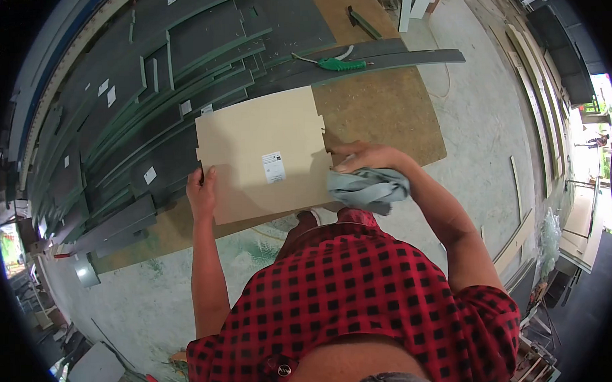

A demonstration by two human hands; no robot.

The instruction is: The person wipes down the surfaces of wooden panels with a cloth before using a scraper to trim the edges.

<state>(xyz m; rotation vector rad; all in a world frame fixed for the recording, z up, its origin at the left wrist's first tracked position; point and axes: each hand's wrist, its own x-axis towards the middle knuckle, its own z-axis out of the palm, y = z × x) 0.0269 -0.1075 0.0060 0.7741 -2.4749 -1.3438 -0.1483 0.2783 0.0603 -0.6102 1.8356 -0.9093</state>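
A flat beige panel (240,139) with notched side edges and a white printed label (273,167) lies before me, over the near edge of the brown work surface. My left hand (201,189) grips the panel's left edge, thumb on top and fingers at the side. At the right edge is my right hand (365,156), closed on a grey-green cloth (368,187), with a finger stretched toward the panel. The cloth is bunched up and hangs below that hand.
Dark grey panels and strips (206,36) with green edges are stacked at the left and back. A green glue gun (342,64) rests on a dark strip beyond the panel. Long boards (535,95) lie on the floor at the right.
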